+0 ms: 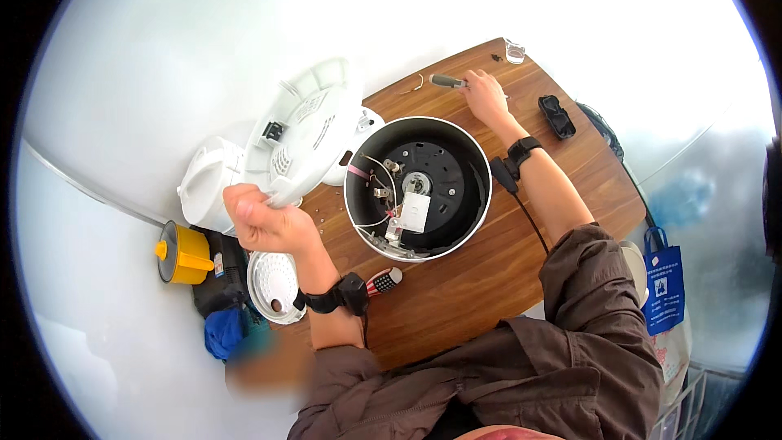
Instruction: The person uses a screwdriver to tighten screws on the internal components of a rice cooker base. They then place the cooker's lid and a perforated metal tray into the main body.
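1. Left hand [265, 220], centre-left of frame, fingers clamped on rim of white ribbed plastic base cover [305, 134].
2. Right hand [485, 96], upper centre, fingers closed over grey-handled screwdriver [446, 81] on wooden table [489, 277].
3. Round black cooker body [418, 188], centre, wiring exposed; small white square label inside.

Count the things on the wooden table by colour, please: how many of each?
White: 1, the round white plastic base panel gripped by the left hand.
Black: 2, the round black open cooker shell and the small black rectangular part.
Clear: 1, the small clear glass cup.
Grey: 1, the grey-handled tool at the right hand.
Total: 5
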`<state>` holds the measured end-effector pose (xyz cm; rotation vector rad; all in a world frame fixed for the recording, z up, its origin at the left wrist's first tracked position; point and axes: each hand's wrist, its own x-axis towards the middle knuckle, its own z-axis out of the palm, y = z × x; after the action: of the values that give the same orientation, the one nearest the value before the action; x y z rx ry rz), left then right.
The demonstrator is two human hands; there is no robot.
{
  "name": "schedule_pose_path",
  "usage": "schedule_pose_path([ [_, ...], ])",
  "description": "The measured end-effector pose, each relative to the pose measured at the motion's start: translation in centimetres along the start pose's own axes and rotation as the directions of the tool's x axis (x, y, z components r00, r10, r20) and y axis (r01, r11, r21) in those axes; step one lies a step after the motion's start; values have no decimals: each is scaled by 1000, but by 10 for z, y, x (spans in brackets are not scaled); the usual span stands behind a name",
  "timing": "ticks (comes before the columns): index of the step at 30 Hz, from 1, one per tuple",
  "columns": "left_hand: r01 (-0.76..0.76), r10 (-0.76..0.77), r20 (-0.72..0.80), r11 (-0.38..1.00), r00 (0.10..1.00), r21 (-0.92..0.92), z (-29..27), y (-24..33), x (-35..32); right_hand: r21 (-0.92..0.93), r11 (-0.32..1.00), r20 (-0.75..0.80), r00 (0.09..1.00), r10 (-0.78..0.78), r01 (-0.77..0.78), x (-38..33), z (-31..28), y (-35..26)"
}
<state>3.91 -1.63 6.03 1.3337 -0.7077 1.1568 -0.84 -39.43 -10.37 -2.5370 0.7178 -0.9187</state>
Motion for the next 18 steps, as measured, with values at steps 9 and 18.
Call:
schedule_pose_path([
  [9, -6, 1, -42, 994, 999, -112, -11, 5, 9, -81, 996, 186, 982, 44, -30, -5, 3, 6],
  [18, 250, -291, -54, 893, 955, -375, -30, 5, 23, 65, 992, 157, 983, 95, -106, 3, -53, -5],
])
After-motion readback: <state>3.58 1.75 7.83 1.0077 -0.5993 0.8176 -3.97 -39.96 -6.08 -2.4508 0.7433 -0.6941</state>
